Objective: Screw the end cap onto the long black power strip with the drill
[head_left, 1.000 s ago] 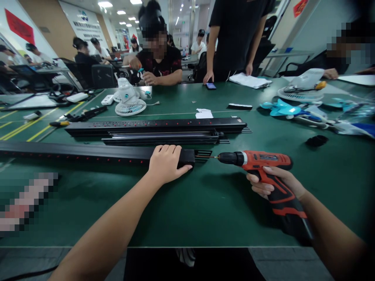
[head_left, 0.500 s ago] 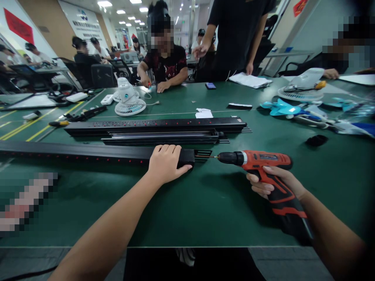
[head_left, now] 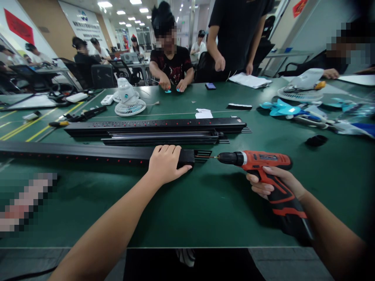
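My left hand (head_left: 165,164) is wrapped over the right end of a long black bar (head_left: 88,152) lying on the green table (head_left: 187,210). Small red dots run along the bar's near side. A slotted black bracket (head_left: 203,154) sticks out of that end. In my right hand (head_left: 277,181) is an orange and black cordless drill (head_left: 266,159), held level by its grip. Its long thin bit (head_left: 212,157) points left at the bar's end, alongside the bracket. Whether the bit's tip touches a screw is hidden.
Behind lie another dotted black bar (head_left: 158,124) and a narrower black rail (head_left: 164,137). A white fan (head_left: 129,102) stands back left, blue fan blades (head_left: 281,107) at right. A black crumpled item (head_left: 316,140) lies beyond the drill. Co-workers (head_left: 172,62) are across the table.
My hands, the drill and the bar have stayed in place. Across the table, the seated co-worker's hands shifted right and now hold small blue things; the standing person's hand lowered.
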Demonstrator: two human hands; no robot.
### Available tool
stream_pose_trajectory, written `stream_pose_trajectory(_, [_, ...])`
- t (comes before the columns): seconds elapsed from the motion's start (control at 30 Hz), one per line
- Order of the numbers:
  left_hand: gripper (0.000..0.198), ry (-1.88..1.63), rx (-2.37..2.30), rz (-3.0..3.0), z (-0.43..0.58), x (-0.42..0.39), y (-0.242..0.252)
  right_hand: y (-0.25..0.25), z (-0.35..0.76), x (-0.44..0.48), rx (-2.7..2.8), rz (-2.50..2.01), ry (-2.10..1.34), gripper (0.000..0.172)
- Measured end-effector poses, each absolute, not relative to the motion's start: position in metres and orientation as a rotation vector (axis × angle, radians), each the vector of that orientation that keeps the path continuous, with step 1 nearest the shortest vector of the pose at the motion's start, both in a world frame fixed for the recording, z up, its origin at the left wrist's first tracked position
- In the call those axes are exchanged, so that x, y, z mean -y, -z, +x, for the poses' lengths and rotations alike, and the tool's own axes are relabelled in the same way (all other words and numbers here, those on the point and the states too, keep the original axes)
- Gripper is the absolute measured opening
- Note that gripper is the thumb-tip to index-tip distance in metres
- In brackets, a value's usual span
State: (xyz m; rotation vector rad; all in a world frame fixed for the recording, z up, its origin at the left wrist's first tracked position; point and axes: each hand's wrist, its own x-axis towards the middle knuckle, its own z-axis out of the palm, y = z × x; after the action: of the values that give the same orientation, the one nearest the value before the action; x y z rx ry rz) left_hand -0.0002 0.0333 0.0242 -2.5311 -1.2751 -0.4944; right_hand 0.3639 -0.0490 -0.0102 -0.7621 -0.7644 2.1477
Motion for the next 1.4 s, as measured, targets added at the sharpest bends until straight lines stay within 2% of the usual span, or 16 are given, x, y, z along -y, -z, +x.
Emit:
stream_pose_trajectory(1.07, [0.058,0.515,1.285,-2.543,0.0,-0.0329,-0.0241,0.0138,0.3681,0.0484,0.763,-0.802,-2.148,0.037])
stream_pose_trajectory(1.4, [0.058,0.496,1.283,-2.533,0.0,-0.0326,-0.0248,0.0091,0.3644,0.05,0.757,-0.82,-2.133,0.032])
